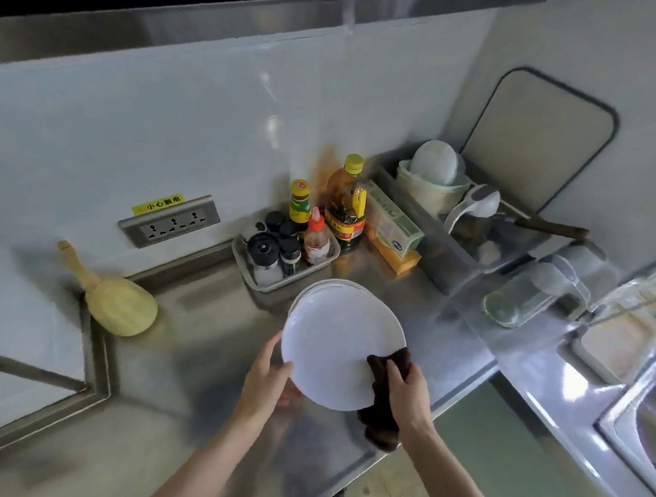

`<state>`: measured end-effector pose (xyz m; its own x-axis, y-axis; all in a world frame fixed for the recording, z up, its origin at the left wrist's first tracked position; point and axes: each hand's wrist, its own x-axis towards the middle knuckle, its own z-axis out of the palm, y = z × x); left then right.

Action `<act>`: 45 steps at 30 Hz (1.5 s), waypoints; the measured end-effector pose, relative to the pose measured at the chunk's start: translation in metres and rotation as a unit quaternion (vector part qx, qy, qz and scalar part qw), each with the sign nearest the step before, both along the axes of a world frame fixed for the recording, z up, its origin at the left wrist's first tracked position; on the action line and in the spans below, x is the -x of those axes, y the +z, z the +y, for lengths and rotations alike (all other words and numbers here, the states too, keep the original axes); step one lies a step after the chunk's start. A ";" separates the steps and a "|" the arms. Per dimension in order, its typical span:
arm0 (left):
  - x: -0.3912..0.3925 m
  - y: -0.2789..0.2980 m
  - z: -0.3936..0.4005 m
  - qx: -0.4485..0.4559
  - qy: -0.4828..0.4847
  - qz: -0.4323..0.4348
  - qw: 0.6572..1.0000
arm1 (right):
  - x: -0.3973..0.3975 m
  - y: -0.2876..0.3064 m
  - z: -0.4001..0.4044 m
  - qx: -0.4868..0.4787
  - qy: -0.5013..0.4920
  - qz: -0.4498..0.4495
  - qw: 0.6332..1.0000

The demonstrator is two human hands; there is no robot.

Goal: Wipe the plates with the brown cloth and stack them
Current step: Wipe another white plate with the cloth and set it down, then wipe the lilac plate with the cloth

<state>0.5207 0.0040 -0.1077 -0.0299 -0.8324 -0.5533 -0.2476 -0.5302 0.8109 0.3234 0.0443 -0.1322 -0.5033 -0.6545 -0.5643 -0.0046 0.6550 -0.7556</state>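
A white plate (338, 345) is held tilted above the steel counter, in front of a stack of white plates (332, 285) whose rims show just behind it. My left hand (268, 380) grips the held plate by its left edge. My right hand (407, 390) clutches the brown cloth (382, 402) and presses it against the plate's lower right rim. Part of the cloth hangs below my right hand.
A metal tray (258, 283) of spice jars and sauce bottles stands behind the plates by the wall. A wooden scoop (113, 296) leans at the left corner. A dish rack (461, 230) with bowls, a glass container (521, 303) and a sink (633, 407) lie to the right.
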 end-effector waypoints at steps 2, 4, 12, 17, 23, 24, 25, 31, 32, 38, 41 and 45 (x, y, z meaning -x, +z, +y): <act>0.011 -0.008 -0.010 -0.029 -0.017 -0.012 0.999 | 0.024 -0.005 -0.018 -0.007 0.052 0.040 0.998; 0.023 -0.017 -0.020 -0.037 0.028 -0.017 0.999 | 0.036 -0.010 -0.034 -0.032 0.105 0.084 0.990; 0.035 -0.043 -0.042 -0.023 0.112 -0.075 0.991 | 0.057 -0.027 -0.080 -0.141 0.317 0.201 0.916; 0.039 -0.051 -0.047 -0.007 0.099 -0.146 0.984 | 0.060 -0.033 -0.090 -0.164 0.340 0.199 0.904; 0.036 -0.067 -0.051 -0.016 0.053 -0.193 0.980 | 0.058 -0.032 -0.089 -0.173 0.351 0.245 0.887; 0.037 -0.069 -0.052 -0.013 0.051 -0.197 0.979 | 0.057 -0.031 -0.089 -0.172 0.356 0.249 0.884; 0.037 -0.071 -0.054 -0.009 0.054 -0.201 0.978 | 0.056 -0.029 -0.088 -0.174 0.361 0.250 0.881; 0.039 -0.070 -0.059 0.014 0.092 -0.203 0.975 | 0.070 -0.025 -0.078 -0.179 0.340 0.203 0.901; 0.039 -0.070 -0.059 0.013 0.094 -0.198 0.975 | 0.074 -0.024 -0.073 -0.178 0.329 0.196 0.906; 0.024 -0.065 -0.050 -0.007 0.063 -0.186 0.980 | 0.064 0.013 -0.047 -0.042 0.268 0.149 0.951; 0.012 -0.045 -0.035 0.019 0.049 -0.172 0.984 | 0.034 0.030 -0.048 0.031 0.277 0.114 0.954; -0.026 -0.018 -0.003 0.048 0.024 -0.108 0.993 | -0.024 0.044 -0.050 0.084 0.330 0.053 0.939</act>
<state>0.5469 0.0007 -0.1257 0.1219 -0.8792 -0.4606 -0.3970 -0.4685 0.7892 0.3471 -0.0053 -0.0885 -0.0044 -0.9188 -0.3948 -0.4478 0.3548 -0.8207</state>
